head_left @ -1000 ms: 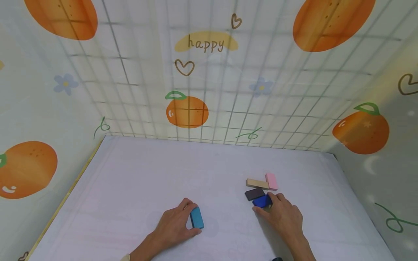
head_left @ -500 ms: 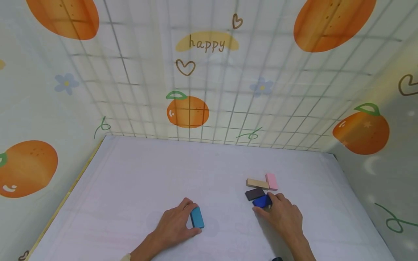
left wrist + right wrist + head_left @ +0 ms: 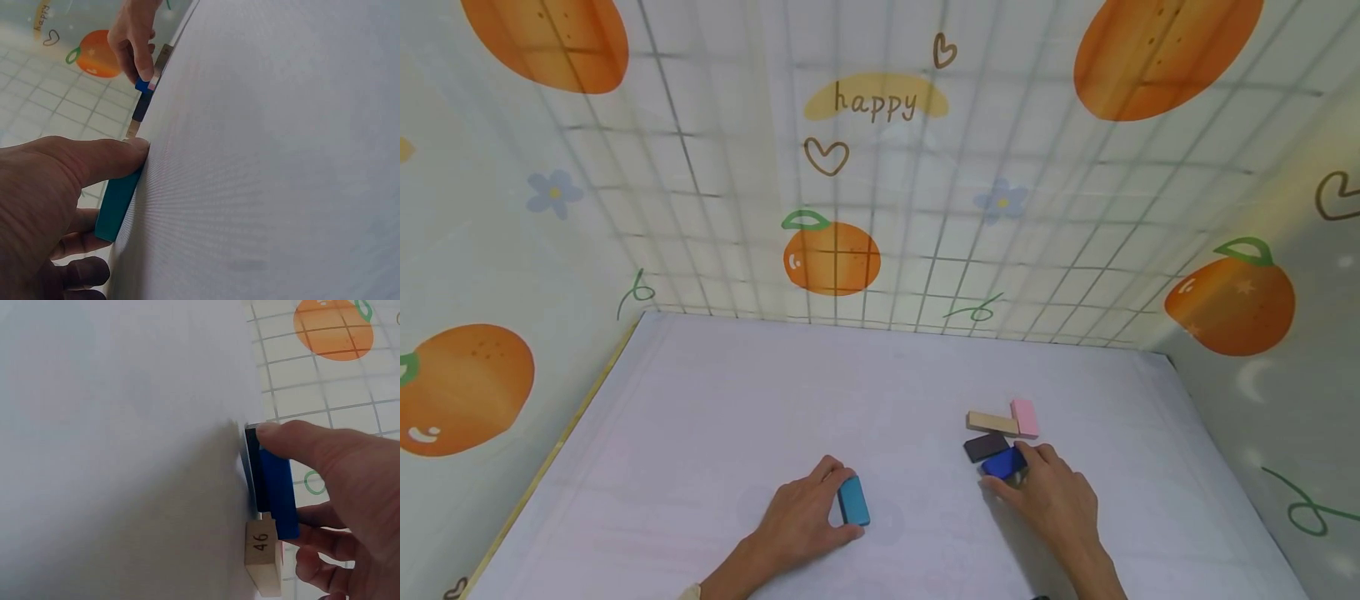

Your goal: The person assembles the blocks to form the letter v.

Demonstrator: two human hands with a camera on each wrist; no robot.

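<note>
My left hand (image 3: 805, 515) pinches a teal block (image 3: 853, 501) at its two ends, between thumb and index finger, on the white tabletop. In the left wrist view the teal block (image 3: 120, 203) stands close against the table surface. Over on the right, my right hand (image 3: 1058, 500) holds a blue block (image 3: 1002, 464) between thumb and fingers. The blue block touches or nearly touches a black block (image 3: 985, 447). Close by in the right wrist view is a wooden block (image 3: 262, 553) marked 46, mostly hidden by the hand in the head view.
Behind the black block lie a plain wooden block (image 3: 992, 422) and a pink block (image 3: 1024, 417), set at an angle to each other. Printed curtains (image 3: 917, 250) with a grid and oranges enclose the white table (image 3: 775, 383). A small dark object (image 3: 1040, 597) shows at the bottom edge.
</note>
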